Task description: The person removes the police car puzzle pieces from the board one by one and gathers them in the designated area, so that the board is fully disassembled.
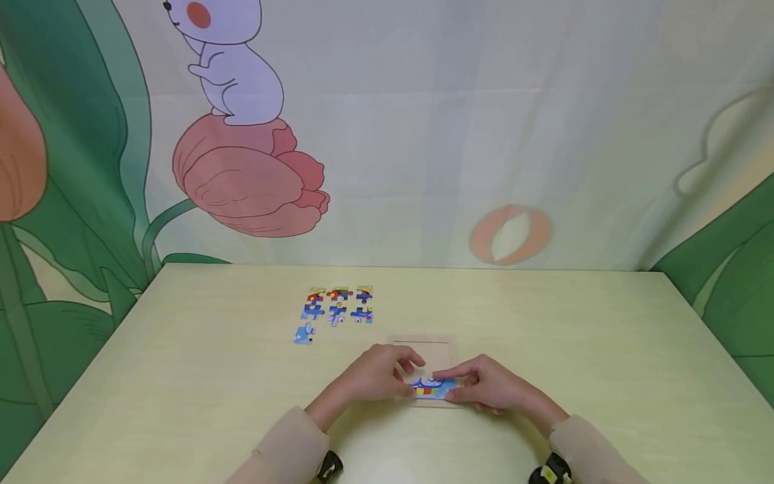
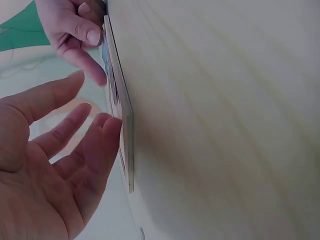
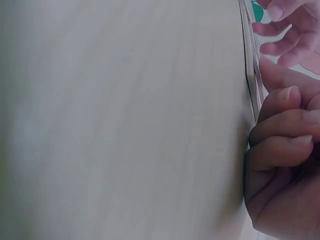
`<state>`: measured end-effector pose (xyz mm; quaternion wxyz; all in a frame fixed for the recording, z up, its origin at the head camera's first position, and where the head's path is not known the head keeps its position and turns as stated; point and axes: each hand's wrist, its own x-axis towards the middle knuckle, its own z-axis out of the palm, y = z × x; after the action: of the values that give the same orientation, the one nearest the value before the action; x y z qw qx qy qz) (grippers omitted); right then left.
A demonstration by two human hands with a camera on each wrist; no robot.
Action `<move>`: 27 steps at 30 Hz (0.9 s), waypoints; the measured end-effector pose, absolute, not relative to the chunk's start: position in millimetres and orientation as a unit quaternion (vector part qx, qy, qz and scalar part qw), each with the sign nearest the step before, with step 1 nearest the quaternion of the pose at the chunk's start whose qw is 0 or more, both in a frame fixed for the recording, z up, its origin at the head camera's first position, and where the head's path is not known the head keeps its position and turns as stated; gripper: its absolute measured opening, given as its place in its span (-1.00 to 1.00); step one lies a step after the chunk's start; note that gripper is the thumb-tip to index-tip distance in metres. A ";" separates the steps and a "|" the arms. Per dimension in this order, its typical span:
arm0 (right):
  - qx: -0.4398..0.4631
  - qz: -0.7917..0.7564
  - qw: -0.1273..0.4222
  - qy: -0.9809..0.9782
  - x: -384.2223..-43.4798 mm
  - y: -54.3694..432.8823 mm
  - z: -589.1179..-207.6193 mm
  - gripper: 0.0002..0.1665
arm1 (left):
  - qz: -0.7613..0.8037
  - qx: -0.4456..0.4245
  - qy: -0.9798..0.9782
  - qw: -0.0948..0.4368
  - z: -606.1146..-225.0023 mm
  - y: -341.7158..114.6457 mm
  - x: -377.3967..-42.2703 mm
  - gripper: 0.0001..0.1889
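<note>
A shallow wooden puzzle tray (image 1: 437, 351) lies near the table's front, with joined blue jigsaw pieces (image 1: 431, 390) along its lower part. My right hand (image 1: 492, 386) rests at the tray's right side. Its index finger reaches straight over the pieces, the thumb lies by their lower right, and the other fingers are curled, as the right wrist view shows. Over the tray's left side is my left hand (image 1: 382, 373). In the left wrist view its fingers (image 2: 65, 132) are spread and loosely bent, nothing between them, beside the tray's edge (image 2: 129, 150).
Several loose jigsaw pieces (image 1: 337, 312) lie in rough rows on the pale wooden table (image 1: 562, 323), behind and left of the tray. One blue piece (image 1: 304, 334) is nearest the left arm. A printed curtain (image 1: 393, 134) hangs behind the table's far edge.
</note>
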<state>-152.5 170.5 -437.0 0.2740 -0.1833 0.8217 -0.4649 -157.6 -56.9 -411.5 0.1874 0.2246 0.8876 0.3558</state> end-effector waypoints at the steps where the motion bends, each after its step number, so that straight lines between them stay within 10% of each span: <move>1: -0.185 -0.464 0.274 0.822 -152.5 171.1 -437.6 -0.56 | 0.343 0.222 0.893 0.186 -411.3 -53.6 -157.6 -0.61; 27: -0.169 -0.467 0.274 0.823 -150.7 167.9 -436.6 -0.56 | 0.359 0.225 0.889 0.175 -423.4 -38.1 -159.0 -0.68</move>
<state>-150.7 167.9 -436.6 0.2741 -0.1692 0.8233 -0.4674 -159.0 -38.1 -423.4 0.1749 0.2246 0.8890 0.3586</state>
